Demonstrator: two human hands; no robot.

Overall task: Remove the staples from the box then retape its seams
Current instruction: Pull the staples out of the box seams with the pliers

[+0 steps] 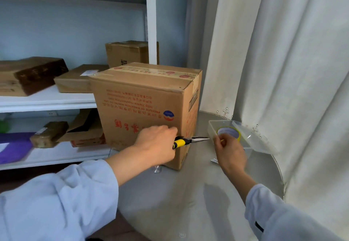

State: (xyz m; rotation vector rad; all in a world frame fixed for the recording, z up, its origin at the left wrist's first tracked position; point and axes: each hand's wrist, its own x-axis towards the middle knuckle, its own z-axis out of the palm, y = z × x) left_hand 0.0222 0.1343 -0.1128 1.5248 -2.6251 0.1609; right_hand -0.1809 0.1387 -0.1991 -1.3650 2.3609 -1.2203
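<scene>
A brown cardboard box (143,99) with red print stands upside down on the round grey table (188,203), its top seam taped. My left hand (156,142) grips yellow-and-black needle-nose pliers (188,141), jaws pointing right past the box's lower corner. My right hand (229,151) hovers at the near wall of a clear plastic container (213,127), fingers curled and pinching something small that I cannot make out. A yellow-rimmed tape roll (229,132) lies inside the container.
The container's clear lid (253,138) hangs open to the right. A small metal item (214,160) lies on the table beside my right wrist. White shelves (47,101) with several boxes stand on the left. White curtains (283,71) hang close behind the table.
</scene>
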